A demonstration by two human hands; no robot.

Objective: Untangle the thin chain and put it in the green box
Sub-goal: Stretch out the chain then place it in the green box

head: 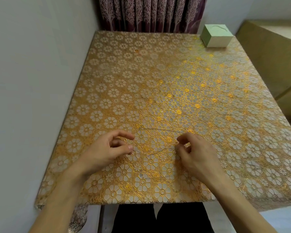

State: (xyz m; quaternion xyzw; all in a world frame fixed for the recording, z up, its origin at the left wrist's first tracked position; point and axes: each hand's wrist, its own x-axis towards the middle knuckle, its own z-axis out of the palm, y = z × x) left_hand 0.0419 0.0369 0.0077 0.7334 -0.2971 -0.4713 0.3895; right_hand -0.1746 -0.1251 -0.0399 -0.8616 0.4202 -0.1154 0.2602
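The thin chain is a faint line on the gold flowered tablecloth, stretched between my two hands near the table's front edge. My left hand has its fingers curled, and the chain's left end meets its thumb tip. My right hand pinches the chain's right end at its fingertips. More of the chain seems to trail across the cloth just beyond my hands, though it is hard to make out. The green box stands at the far right corner of the table, well away from both hands.
The table is pushed against a grey wall on the left, with a purple patterned curtain behind it. A tan piece of furniture stands close along the right side. My dark-clothed lap shows below the front edge.
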